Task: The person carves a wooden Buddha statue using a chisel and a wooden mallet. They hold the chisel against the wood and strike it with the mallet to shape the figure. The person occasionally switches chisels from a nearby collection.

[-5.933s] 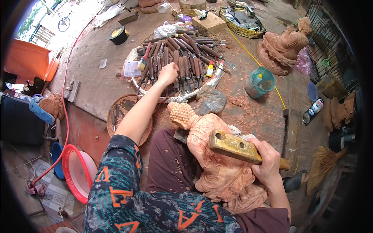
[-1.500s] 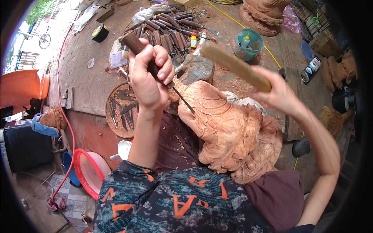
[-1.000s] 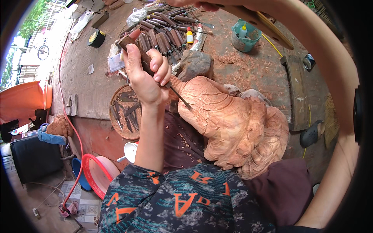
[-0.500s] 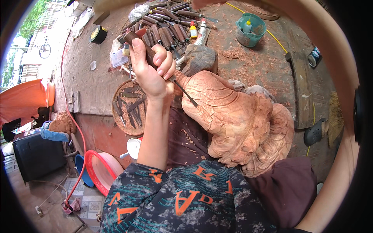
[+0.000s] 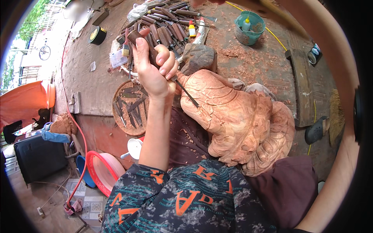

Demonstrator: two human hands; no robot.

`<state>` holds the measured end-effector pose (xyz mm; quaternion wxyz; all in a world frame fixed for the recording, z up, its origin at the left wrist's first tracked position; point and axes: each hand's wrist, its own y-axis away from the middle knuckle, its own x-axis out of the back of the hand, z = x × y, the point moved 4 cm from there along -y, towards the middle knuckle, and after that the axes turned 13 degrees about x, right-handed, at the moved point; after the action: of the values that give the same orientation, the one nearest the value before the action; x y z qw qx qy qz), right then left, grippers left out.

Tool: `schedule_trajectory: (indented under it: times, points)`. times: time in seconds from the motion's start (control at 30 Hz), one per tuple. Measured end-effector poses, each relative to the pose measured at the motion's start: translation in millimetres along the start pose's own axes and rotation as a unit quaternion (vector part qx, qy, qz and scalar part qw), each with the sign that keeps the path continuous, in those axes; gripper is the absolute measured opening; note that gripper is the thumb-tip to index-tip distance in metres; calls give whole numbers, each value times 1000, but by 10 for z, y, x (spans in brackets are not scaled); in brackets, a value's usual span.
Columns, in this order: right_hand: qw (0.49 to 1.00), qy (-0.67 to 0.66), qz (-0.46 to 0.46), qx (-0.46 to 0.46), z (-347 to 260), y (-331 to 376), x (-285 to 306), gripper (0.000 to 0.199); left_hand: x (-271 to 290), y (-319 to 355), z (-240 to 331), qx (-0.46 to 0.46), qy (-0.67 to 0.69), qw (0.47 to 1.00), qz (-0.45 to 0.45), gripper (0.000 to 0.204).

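Observation:
My left hand (image 5: pixel 154 75) is closed around the dark wooden handle of a chisel (image 5: pixel 187 93). The slim blade slants down to the right, its tip resting on the smooth rounded part of a reddish wood carving (image 5: pixel 233 120). Swirling relief covers the carving's right side, and it lies against my lap. My right arm (image 5: pixel 342 171) is raised and curves around the right rim of the view. Of my right hand (image 5: pixel 204 1) only blurred fingers show at the top edge. A blurred wooden mallet (image 5: pixel 285 19) crosses the upper right, its ends cut off or hidden.
Behind the carving sits a dark wood block (image 5: pixel 200 59). Many chisels (image 5: pixel 167 35) are piled beyond it. A round basket (image 5: pixel 130 130) with blades lies left of my forearm. Farther out are a teal bucket (image 5: pixel 248 37), a plank (image 5: pixel 301 85) and a red-rimmed basin (image 5: pixel 99 174).
The blurred wooden mallet has gone from the top left to the upper right. My left hand and the chisel have shifted only slightly to the right against the carving.

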<state>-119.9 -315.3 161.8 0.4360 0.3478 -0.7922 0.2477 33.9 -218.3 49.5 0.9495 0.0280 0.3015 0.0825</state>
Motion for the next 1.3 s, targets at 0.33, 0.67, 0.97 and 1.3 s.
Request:
schedule_trajectory:
  times: [0.33, 0.67, 0.97, 1.3]
  points:
    - [1000, 3, 13, -8, 21, 48, -2, 24, -9, -25, -51, 26, 1, 1000, -13, 31]
    - [1000, 3, 25, -17, 71, 101, -2, 23, -22, -28, -120, 39, 4, 999, -24, 31]
    - [999, 0, 39, -29, 105, 137, -18, 22, -31, 11, -346, 106, 82, 990, -46, 32]
    - [993, -36, 63, -90, 118, 82, 78, 21, -74, -40, -59, 37, -7, 999, -24, 35]
